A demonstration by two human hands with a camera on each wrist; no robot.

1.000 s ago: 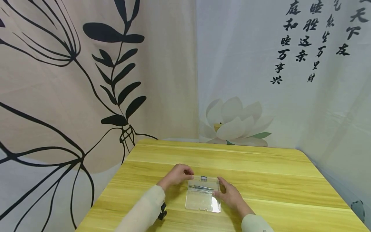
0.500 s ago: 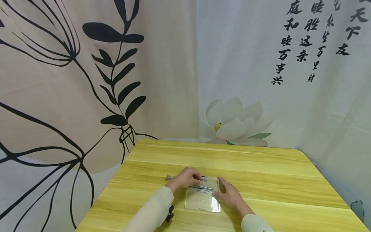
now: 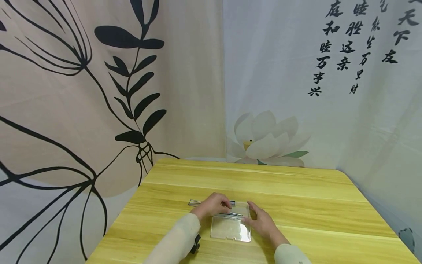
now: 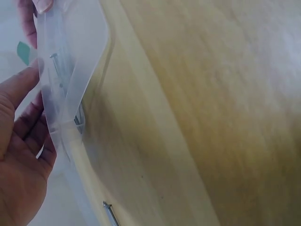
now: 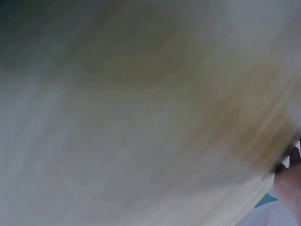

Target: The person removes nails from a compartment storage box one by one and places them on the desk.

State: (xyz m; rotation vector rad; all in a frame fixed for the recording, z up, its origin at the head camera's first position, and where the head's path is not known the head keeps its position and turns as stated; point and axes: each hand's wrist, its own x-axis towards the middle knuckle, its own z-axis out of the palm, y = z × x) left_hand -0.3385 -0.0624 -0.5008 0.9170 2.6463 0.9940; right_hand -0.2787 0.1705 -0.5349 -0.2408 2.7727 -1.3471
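A clear plastic case [image 3: 230,229] lies open on the table, its hinge line running crosswise. Several long, thin metal nails [image 3: 235,214] lie in its far half; a flat head shows on one nail [image 4: 53,56] through the plastic in the left wrist view. My left hand [image 3: 214,204] reaches over the case's left side, fingers bent down at the nails; I cannot tell whether it pinches one. My right hand [image 3: 262,221] grips the case's right side, thumb near the hinge and fingers at the far corner. The right wrist view catches only part of this hand [image 5: 288,181].
More nails [image 3: 193,202] lie on the wooden table [image 3: 296,198] left of the case, partly behind my left hand. A dark latch [image 3: 232,202] sits on the case's far edge. Printed curtains [image 3: 191,91] hang behind the table.
My left hand has moved right, from the case's far left corner to over the nails inside. Nails on the table to its left have come into view. The right hand stays put.
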